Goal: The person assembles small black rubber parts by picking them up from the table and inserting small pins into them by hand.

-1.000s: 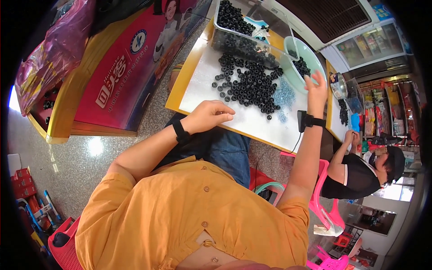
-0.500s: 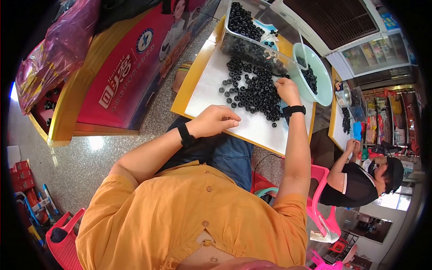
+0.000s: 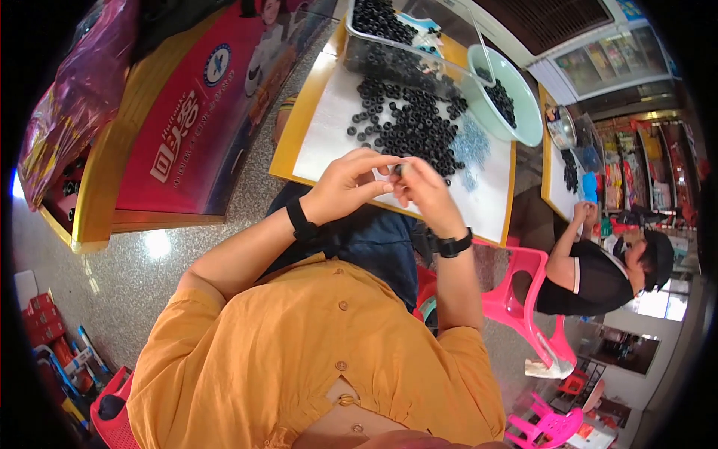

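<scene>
My left hand [image 3: 350,185] and my right hand [image 3: 430,196] meet above the near edge of the white-topped table. A small black ring-shaped piece [image 3: 399,170] shows between their fingertips, gripped from both sides; the fingers partly cover it. Just beyond them, a loose pile of similar black ring pieces [image 3: 415,131] spreads over the tabletop [image 3: 318,153]. To the right of that pile lies a scatter of tiny pale-blue pieces [image 3: 471,144], too small to name.
A clear plastic bin [image 3: 404,63] of black pieces and a pale-green basin [image 3: 532,123] stand at the table's far side. Left is a red counter [image 3: 187,127]. At right, a person in black [image 3: 587,280] works at another table; a pink chair [image 3: 516,288] stands nearby.
My right hand has come back from the black pile to my left hand, bringing a black ring piece. The pale-blue scatter is now uncovered. The view has shifted slightly.
</scene>
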`<action>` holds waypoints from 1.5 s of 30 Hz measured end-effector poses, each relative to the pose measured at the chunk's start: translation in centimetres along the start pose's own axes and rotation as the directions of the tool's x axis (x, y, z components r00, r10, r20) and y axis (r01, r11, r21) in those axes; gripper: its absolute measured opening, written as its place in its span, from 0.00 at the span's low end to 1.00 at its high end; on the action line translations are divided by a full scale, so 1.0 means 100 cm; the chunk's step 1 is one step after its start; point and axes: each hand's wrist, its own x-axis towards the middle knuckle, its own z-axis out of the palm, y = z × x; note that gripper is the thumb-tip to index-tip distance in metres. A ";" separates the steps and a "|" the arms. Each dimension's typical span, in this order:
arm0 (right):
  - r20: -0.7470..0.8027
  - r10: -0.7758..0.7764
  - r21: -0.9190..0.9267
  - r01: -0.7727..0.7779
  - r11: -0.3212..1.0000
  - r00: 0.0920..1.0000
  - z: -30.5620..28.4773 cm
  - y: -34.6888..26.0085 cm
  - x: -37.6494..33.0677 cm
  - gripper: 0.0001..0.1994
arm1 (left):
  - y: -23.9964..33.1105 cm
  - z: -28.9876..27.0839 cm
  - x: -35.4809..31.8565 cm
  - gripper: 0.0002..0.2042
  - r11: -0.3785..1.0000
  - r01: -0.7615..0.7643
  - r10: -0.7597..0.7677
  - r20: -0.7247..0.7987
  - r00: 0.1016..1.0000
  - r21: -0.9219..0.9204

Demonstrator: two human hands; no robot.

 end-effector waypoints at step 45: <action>-0.421 -0.308 0.061 0.365 0.929 0.853 0.041 0.041 -0.030 0.08 | 0.013 0.011 -0.009 0.10 0.970 0.238 -0.229 0.121 0.966 -0.058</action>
